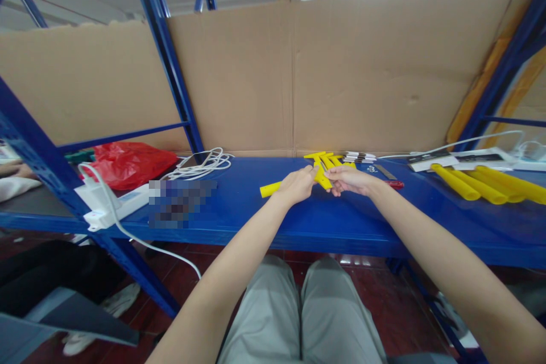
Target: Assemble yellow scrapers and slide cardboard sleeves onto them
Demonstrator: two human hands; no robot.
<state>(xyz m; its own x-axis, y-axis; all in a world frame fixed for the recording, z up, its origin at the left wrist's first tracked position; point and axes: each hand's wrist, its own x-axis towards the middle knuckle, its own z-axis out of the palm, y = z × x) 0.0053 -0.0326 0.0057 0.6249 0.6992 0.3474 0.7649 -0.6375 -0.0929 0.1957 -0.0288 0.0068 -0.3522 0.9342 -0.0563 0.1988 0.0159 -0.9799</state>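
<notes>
evidently the left hand and right hand meet mid-counter, fingers of both closed round the yellow piece.

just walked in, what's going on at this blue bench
Someone seated at the blue bench is handling a yellow branched piece with both bare hands: left hand and right hand meet at it. A round yellow tube sticks out past the left hand; the grip hides whether the two are joined. Smaller yellow pieces lie just behind, and thick yellow tubes lie off to the right.
</notes>
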